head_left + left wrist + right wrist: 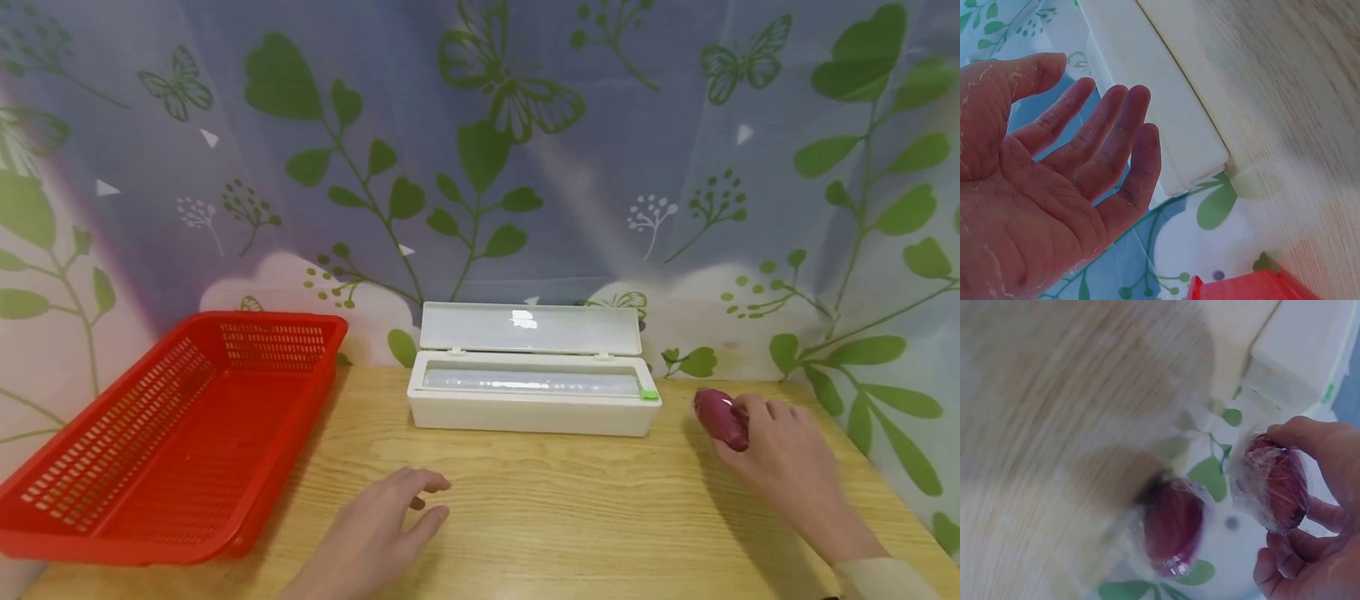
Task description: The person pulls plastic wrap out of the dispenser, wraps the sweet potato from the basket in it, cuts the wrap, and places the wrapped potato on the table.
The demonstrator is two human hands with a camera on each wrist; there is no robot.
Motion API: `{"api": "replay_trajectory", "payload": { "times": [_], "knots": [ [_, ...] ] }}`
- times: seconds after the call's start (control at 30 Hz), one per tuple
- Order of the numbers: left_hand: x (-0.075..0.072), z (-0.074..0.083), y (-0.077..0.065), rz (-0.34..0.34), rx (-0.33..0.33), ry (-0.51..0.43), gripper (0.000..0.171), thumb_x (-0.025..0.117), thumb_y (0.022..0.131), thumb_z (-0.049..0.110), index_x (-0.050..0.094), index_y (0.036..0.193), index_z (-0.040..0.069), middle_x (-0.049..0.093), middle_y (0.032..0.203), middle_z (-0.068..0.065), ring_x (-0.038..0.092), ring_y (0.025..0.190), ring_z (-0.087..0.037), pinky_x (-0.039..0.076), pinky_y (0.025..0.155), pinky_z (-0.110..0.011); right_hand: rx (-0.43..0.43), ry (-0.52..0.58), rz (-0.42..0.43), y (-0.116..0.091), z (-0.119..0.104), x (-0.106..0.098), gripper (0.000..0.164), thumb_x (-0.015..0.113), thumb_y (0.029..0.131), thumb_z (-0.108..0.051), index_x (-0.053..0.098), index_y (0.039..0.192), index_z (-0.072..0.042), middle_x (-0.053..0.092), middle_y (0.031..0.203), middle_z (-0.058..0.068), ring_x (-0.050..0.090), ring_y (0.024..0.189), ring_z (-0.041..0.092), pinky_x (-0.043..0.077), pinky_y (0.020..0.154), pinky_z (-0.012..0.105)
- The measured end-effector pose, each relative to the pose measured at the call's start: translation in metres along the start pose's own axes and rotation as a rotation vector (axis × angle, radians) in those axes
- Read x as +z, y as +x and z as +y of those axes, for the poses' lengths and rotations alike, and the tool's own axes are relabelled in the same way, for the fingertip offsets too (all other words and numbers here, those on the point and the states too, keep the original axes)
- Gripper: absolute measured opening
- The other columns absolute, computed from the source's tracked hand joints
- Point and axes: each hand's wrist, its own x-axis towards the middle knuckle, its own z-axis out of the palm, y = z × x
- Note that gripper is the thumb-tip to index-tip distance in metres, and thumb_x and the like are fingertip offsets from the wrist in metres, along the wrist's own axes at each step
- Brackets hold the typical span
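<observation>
At the right of the table, my right hand (787, 458) grips a rounded purple-red thing wrapped in clear film (1272, 484) between thumb and fingers. A second film-wrapped purple-red thing (1174, 528) rests on the table below it in the right wrist view. Whether the head view shows both is hard to tell, as they may overlap there. My left hand (382, 529) hovers over the front of the table, fingers loosely bent, holding nothing. Between the hands, farther back, stands a white cling film dispenser (532, 414) with its lid raised, a film roll (532, 382) inside.
A red plastic basket (288, 433) with slotted walls stands at the left of the wooden table (525, 500). On the dispenser's right end sits a small green slider (649, 395). A leaf-and-butterfly patterned curtain (600, 167) hangs behind the table.
</observation>
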Motion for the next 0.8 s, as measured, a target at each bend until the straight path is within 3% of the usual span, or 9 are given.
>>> {"api": "replay_trajectory", "payload": {
  "times": [0.1, 0.2, 0.33, 0.5, 0.67, 0.8],
  "knots": [
    [0.0, -0.001, 0.0, -0.018, -0.007, 0.004, 0.026, 0.073, 0.094, 0.03, 0.07, 0.118, 0.02, 0.073, 0.115, 0.003, 0.069, 0.094, -0.015, 0.06, 0.079, -0.039, -0.003, -0.016, -0.033, 0.006, 0.002, 0.01, 0.056, 0.087, 0.072, -0.026, 0.06, 0.108, 0.007, 0.065, 0.091, 0.034, 0.055, 0.074, 0.043, 0.044, 0.059, 0.05],
    [0.0, -0.003, -0.001, -0.038, -0.01, 0.009, 0.027, 0.073, 0.094, 0.031, 0.07, 0.119, 0.02, 0.073, 0.116, 0.002, 0.068, 0.094, -0.014, 0.06, 0.078, -0.038, 0.02, -0.029, -0.114, 0.007, 0.005, 0.017, 0.061, 0.088, 0.074, -0.032, 0.058, 0.11, 0.007, 0.064, 0.098, 0.037, 0.056, 0.078, 0.046, 0.046, 0.057, 0.051],
    [0.001, -0.004, 0.0, -0.066, -0.023, 0.006, 0.029, 0.072, 0.094, 0.032, 0.07, 0.121, 0.022, 0.072, 0.117, 0.004, 0.066, 0.094, -0.013, 0.059, 0.078, -0.039, 0.047, -0.041, -0.158, 0.007, 0.006, 0.02, 0.07, 0.089, 0.074, -0.044, 0.056, 0.113, 0.005, 0.063, 0.103, 0.038, 0.057, 0.084, 0.051, 0.047, 0.056, 0.056],
    [0.001, -0.004, 0.001, -0.074, -0.004, 0.01, 0.029, 0.072, 0.095, 0.033, 0.07, 0.121, 0.021, 0.072, 0.116, 0.004, 0.066, 0.094, -0.013, 0.059, 0.078, -0.039, 0.076, -0.001, -0.119, 0.005, 0.004, 0.015, 0.064, 0.082, 0.082, -0.048, 0.059, 0.111, 0.004, 0.066, 0.096, 0.034, 0.057, 0.08, 0.047, 0.044, 0.053, 0.048],
    [0.001, -0.005, 0.0, -0.066, 0.038, 0.041, 0.028, 0.072, 0.095, 0.032, 0.071, 0.12, 0.021, 0.072, 0.114, 0.004, 0.066, 0.093, -0.013, 0.058, 0.076, -0.034, 0.136, 0.083, -0.021, -0.002, 0.003, 0.001, 0.04, 0.069, 0.094, -0.037, 0.066, 0.106, 0.002, 0.07, 0.097, 0.03, 0.061, 0.082, 0.048, 0.046, 0.059, 0.055],
    [0.001, -0.006, 0.0, -0.036, 0.017, 0.085, 0.026, 0.072, 0.095, 0.031, 0.071, 0.119, 0.022, 0.071, 0.115, 0.005, 0.064, 0.091, -0.011, 0.057, 0.075, -0.034, 0.188, 0.151, 0.027, -0.007, 0.001, -0.017, 0.036, 0.057, 0.102, -0.032, 0.068, 0.107, 0.001, 0.071, 0.101, 0.031, 0.064, 0.089, 0.05, 0.048, 0.062, 0.055]
  ]
}}
